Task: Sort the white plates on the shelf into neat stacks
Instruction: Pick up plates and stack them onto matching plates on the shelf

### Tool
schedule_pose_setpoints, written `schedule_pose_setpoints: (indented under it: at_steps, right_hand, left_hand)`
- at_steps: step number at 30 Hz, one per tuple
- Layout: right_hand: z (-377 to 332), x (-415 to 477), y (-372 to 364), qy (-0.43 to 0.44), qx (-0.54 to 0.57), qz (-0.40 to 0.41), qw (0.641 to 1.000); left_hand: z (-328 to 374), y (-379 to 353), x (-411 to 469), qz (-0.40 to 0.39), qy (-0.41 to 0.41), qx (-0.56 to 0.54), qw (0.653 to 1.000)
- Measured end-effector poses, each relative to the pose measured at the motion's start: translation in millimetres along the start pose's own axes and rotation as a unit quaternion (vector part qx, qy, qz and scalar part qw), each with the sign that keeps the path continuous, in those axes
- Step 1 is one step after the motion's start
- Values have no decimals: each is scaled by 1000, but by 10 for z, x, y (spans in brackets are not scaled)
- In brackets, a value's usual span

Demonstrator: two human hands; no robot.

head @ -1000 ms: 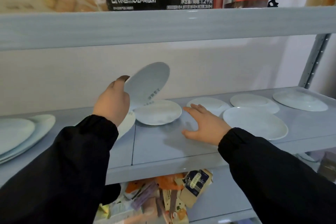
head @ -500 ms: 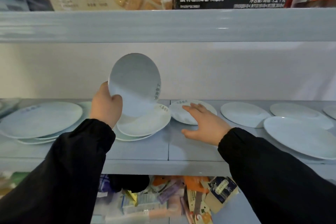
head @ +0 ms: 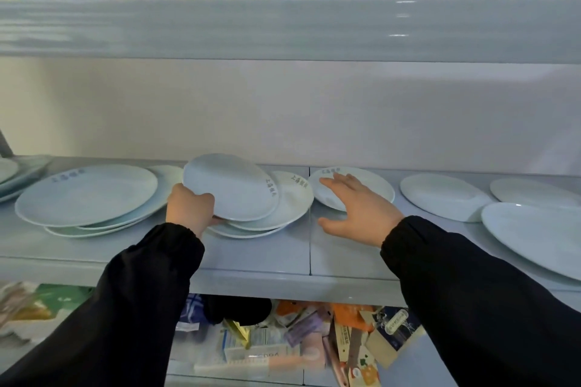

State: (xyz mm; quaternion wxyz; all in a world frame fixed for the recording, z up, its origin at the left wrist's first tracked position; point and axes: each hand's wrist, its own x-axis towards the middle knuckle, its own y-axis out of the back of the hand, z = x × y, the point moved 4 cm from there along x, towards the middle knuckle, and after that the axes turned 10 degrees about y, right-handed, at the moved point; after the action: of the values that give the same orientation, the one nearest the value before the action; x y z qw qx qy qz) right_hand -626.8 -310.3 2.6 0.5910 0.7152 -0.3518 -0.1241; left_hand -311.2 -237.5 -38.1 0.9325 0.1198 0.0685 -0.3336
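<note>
Plate [head: 229, 187] in left hand [head: 188, 209] — upright before — now nearly flat over stack [head: 292, 207].

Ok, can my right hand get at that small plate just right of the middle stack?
Probably yes. The right hand is open, fingers spread over the small plate. Nothing lies on it, and the left hand grips a separate plate off to the side.

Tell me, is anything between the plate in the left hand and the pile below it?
Nothing visible. The left hand holds the small round white plate just over the pile of white plates, whose top looks bare. The right hand is off to the side.
</note>
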Motion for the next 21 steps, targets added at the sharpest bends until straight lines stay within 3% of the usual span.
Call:
schedule_pose_setpoints:
  at_steps: [2, 8, 14, 21]
  right_hand:
    - [8, 2, -15, -4, 1, -3, 1000]
    - [-39, 18, -39, -1, -4, -3, 1000]
    - [-87, 40, -27, 5, -9, 0, 1000]
    - [-81, 11, -13, 5, -9, -1, 1000]
  left_hand:
    - [-108, 21, 221, 29, 2, 63, 998]
    - [12, 36, -213, 57, -20, 214, 975]
    - [-11, 3, -194, 32, -89, 231, 968]
    - [-48, 18, -237, 30, -110, 245, 963]
